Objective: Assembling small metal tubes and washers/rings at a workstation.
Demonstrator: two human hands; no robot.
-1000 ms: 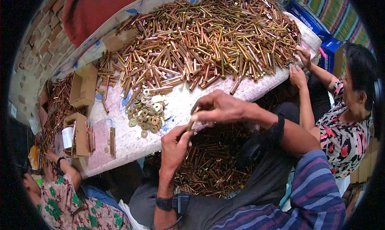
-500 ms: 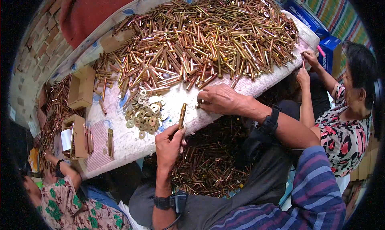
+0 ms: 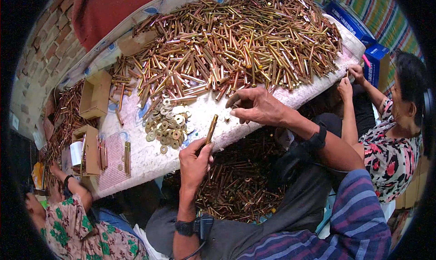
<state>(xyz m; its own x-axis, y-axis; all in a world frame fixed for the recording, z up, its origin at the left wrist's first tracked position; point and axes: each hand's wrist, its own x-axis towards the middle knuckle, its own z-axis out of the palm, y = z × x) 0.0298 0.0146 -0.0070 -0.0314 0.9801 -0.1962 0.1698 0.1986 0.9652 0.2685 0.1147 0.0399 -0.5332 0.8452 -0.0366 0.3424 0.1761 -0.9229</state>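
Observation:
My left hand (image 3: 195,162) is closed around a brass-coloured expansion bolt (image 3: 211,129), which points upward, tilted a little to the right, in front of the table's edge. Right of it, my right hand (image 3: 259,106) hovers over the near edge of the table with thumb and forefinger apart and nothing visible between them. Just below those fingertips lies a small metal piece (image 3: 227,118), perhaps a nut, too small to be sure. A heap of flat round washers (image 3: 167,124) sits on the table left of my hands.
A big mound of brass-coloured bolts (image 3: 236,42) covers the far side of the padded table (image 3: 145,171). Cardboard boxes (image 3: 94,96) stand at the left. More bolts (image 3: 236,187) lie below the table. One co-worker (image 3: 390,142) sits at right, another (image 3: 77,228) at lower left.
My right hand has shifted slightly right, and its thumb and forefinger have spread, leaving the small piece in view beneath. My left hand keeps the bolt, which leans a little more to the right.

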